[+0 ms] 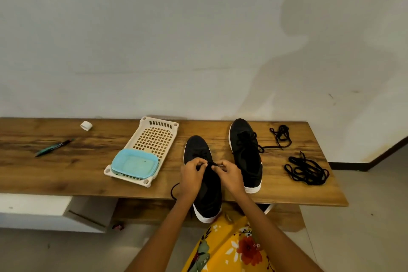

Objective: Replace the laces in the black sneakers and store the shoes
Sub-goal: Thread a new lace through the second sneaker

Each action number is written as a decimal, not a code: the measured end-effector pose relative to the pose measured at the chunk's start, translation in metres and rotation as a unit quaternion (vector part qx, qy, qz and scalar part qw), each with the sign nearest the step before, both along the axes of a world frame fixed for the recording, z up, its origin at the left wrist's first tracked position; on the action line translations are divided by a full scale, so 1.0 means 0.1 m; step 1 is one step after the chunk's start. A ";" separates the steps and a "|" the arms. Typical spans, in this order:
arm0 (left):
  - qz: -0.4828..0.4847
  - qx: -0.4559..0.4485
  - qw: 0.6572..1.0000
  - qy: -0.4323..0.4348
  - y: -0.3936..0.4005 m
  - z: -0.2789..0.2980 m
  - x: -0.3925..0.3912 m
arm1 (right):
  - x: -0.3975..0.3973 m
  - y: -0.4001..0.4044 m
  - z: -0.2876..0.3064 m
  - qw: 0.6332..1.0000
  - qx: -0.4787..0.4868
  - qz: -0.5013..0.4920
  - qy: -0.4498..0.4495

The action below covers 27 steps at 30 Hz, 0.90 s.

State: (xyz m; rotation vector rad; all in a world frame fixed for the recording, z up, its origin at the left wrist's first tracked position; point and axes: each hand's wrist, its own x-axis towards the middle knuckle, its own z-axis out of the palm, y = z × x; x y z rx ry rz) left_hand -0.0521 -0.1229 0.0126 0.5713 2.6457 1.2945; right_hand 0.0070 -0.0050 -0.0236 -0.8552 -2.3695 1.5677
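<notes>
Near sneaker [204, 183]: black with a white sole; lies lengthwise under both hands, its white end hanging past the near edge of the table [66, 174] toward the person; its other end points at the wall, just beyond the fingers
Lace [210, 164]: black; stretched between the two hands over the top of the near sneaker; one loose length curls down off the table edge just left of the left wrist
Left hand [191, 175]: fingers curled, pinching the lace at the shoe's left side; thumb and fingertips meet over the shoe
Right hand [229, 173]: fingers curled, pinching the same lace from the right; close to the left hand, the two nearly touching
Far sneaker [246, 154]: black, white sole; flat on the table just right of the right hand and apart from it; laced, with a loose black end trailing off to its right
Spare laces: one black tangle [306, 171] well to the right of the right hand; a smaller black tangle [280, 136] beyond it, nearer the wall
Tray [152, 139]: cream plastic with a grid of holes; left of the left hand, set at a slant
Lid [134, 164]: pale blue, shallow; sits on the near end of the tray, the closest thing to the left hand on that side
Pen [54, 147]: dark, teal-tinted; far left of the left hand
Cap [86, 125]: small, white; far left, toward the wall
Dress [229, 247]: yellow with flowers; below both forearms
</notes>
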 end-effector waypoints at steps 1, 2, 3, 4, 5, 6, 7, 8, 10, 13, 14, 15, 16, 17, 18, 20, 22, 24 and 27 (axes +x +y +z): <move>-0.001 -0.007 1.000 0.007 0.01 -0.01 0.01 | -0.01 0.01 -0.01 1.000 -0.023 0.004 0.002; -0.004 -0.018 1.000 0.013 0.02 -0.01 0.01 | -0.01 0.02 -0.03 0.999 -0.041 0.005 0.000; -0.007 -0.031 0.999 0.017 0.03 -0.02 0.04 | -0.01 0.03 -0.04 0.999 -0.054 0.004 -0.002; -0.005 -0.035 0.999 0.019 0.05 -0.04 0.06 | -0.01 0.03 -0.06 0.998 -0.062 0.001 -0.004; -0.001 -0.035 0.999 0.019 0.05 -0.05 0.08 | 0.00 0.03 -0.07 0.998 -0.070 -0.001 -0.003; 0.005 -0.031 0.999 0.017 0.06 -0.05 0.11 | 0.01 0.02 -0.07 0.997 -0.076 -0.003 -0.003; 0.010 -0.028 0.999 0.013 0.06 -0.05 0.12 | 0.01 0.02 -0.07 0.997 -0.082 -0.006 -0.002; 0.011 -0.029 0.999 0.009 0.06 -0.06 0.14 | 0.02 0.01 -0.06 0.996 -0.086 -0.010 -0.003; 0.014 -0.027 1.000 0.002 0.06 -0.08 0.15 | 0.03 -0.01 -0.06 0.996 -0.091 -0.015 -0.005; 0.040 -0.012 0.999 -0.006 0.08 -0.10 0.18 | 0.04 -0.02 -0.04 0.996 -0.089 -0.012 -0.007; 0.049 -0.008 0.999 -0.008 0.09 -0.11 0.19 | 0.04 -0.02 -0.04 0.996 -0.085 -0.011 -0.008; 0.056 -0.002 0.998 -0.008 0.09 -0.13 0.21 | 0.05 -0.02 -0.03 0.997 -0.081 -0.009 -0.007; 0.062 0.003 0.998 -0.008 0.10 -0.14 0.22 | 0.06 -0.03 -0.02 0.997 -0.076 -0.008 -0.008; 0.069 0.007 0.998 -0.008 0.10 -0.15 0.23 | 0.06 -0.04 -0.02 0.997 -0.072 -0.008 -0.008; 0.075 0.012 0.997 -0.010 0.11 -0.16 0.25 | 0.07 -0.04 -0.02 0.998 -0.069 -0.008 -0.009; 0.084 0.021 0.996 -0.017 0.11 -0.17 0.26 | 0.09 -0.05 0.00 0.998 -0.056 0.001 -0.006; 0.083 0.024 0.996 -0.022 0.10 -0.18 0.25 | 0.12 -0.05 0.02 0.999 -0.039 0.018 0.006; 0.082 0.030 0.996 -0.027 0.09 -0.19 0.22 | 0.17 -0.06 0.02 0.998 -0.048 0.025 0.026; 0.075 0.048 0.996 -0.025 0.07 -0.20 0.20 | 0.18 -0.05 0.00 0.996 -0.078 0.017 0.031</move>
